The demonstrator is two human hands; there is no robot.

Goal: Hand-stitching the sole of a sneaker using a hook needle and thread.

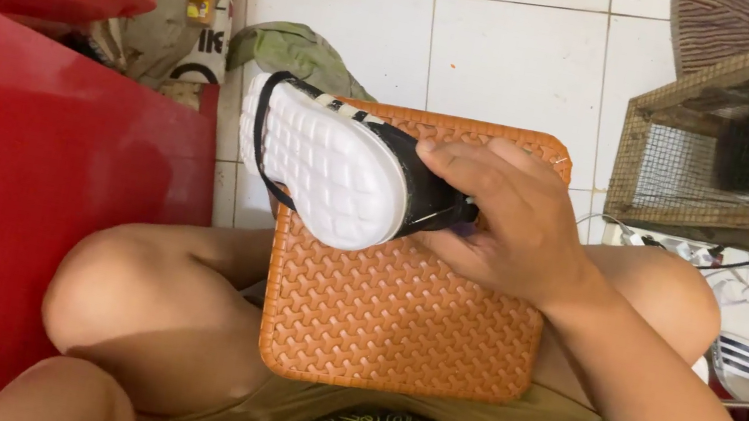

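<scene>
One right hand (504, 224) with fingers clamped round a white-soled black shoe (341, 169), above an orange woven stool (397, 316)

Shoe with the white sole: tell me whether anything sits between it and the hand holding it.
Nothing visible does. The right hand grips the shoe directly at its black heel end, sole turned up, above the orange woven stool. The left hand cannot be seen in this view.

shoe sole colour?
White, with a bumpy grid pattern, on the shoe in the right hand; head view.
</scene>
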